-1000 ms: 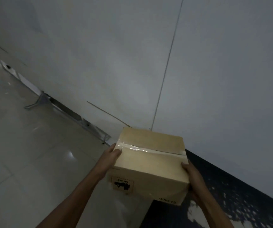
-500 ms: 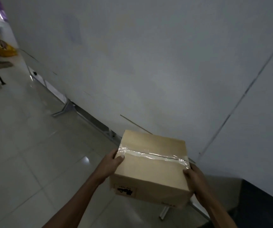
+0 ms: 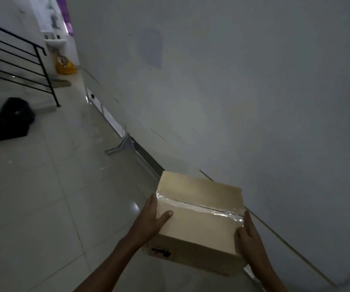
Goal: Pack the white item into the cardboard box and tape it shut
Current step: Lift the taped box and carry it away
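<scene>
A closed cardboard box (image 3: pixel 199 226) is held in the air at the lower middle of the view, in front of a white wall. Clear tape (image 3: pixel 203 208) runs across the seam of its top flaps. A dark printed label shows on its near side. My left hand (image 3: pixel 151 220) grips the box's left edge, thumb lying on the top. My right hand (image 3: pixel 247 234) grips the right edge, fingers round the corner by the tape's end. The white item is not visible.
A white wall (image 3: pixel 233 91) fills the right, with metal frame legs (image 3: pixel 121 145) along its base. Pale floor tiles (image 3: pixel 43 207) spread left. A black railing (image 3: pixel 22 64) and a black bag (image 3: pixel 11 119) stand at far left, a yellow bag (image 3: pixel 65 67) farther back.
The view has swung left along the wall, bringing the railing and the black bag into sight. Both hands keep the same grip on the box, the left thumb now farther onto the top.
</scene>
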Available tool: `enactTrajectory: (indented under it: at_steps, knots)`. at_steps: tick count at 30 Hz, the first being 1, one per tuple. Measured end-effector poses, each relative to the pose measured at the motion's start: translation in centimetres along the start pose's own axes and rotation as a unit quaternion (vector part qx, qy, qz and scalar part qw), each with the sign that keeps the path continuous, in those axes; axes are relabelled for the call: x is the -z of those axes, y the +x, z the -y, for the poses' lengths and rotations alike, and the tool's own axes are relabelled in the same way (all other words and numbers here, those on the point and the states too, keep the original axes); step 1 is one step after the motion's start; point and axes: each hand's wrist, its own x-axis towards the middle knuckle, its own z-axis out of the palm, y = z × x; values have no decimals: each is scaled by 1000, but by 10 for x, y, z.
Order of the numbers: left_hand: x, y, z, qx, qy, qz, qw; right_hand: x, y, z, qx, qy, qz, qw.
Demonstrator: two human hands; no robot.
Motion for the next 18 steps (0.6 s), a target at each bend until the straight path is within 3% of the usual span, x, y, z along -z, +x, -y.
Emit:
enactTrajectory:
  at_steps: [3,8,18]
  knots:
    - [35,43,21,14,92,17,995,-40,45,33,8,-15,29,999]
    - [94,96,42,34,133,47,989,-94,96,92,11,-44,75,996]
    - [200,211,133,58,130,49,989,-222,184,192,24,-80,80,993]
